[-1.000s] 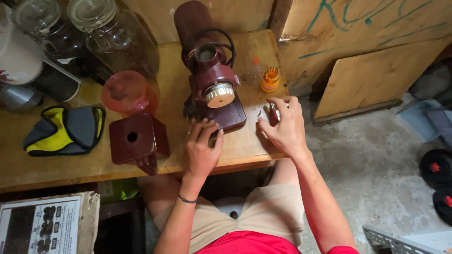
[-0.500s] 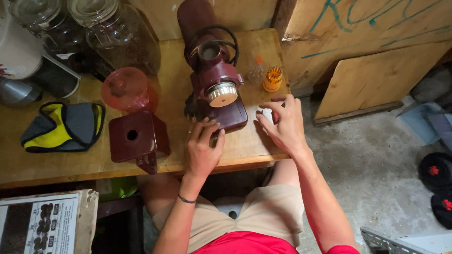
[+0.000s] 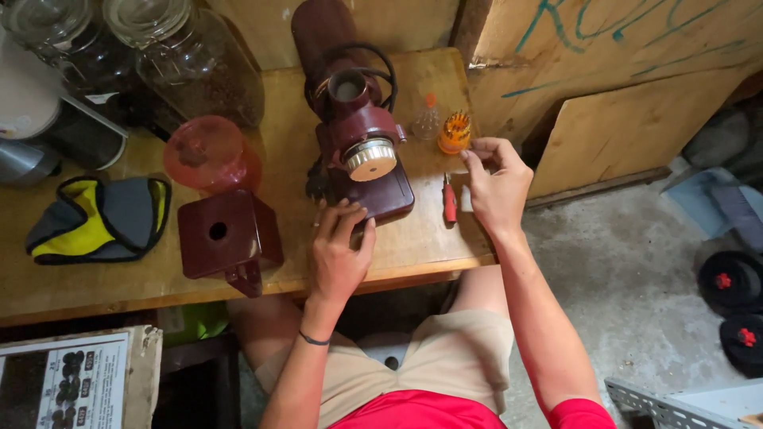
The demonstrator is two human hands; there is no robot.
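Head view: maroon grinder [image 3: 362, 155] near the bench's [image 3: 119, 278] front edge, steadied by flattened left hand [image 3: 340, 253]; right hand [image 3: 497, 184], fingers loosely curled and pinching nothing, reaches to the orange bit holder [image 3: 455, 132]; a bit must be picked.

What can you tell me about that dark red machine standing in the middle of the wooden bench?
The dark red machine stands upright on the wooden bench, on a flat, glossy base. It has a round open top, a ribbed silver dial in front and a black cable looped behind. The left hand rests on the base's front edge.
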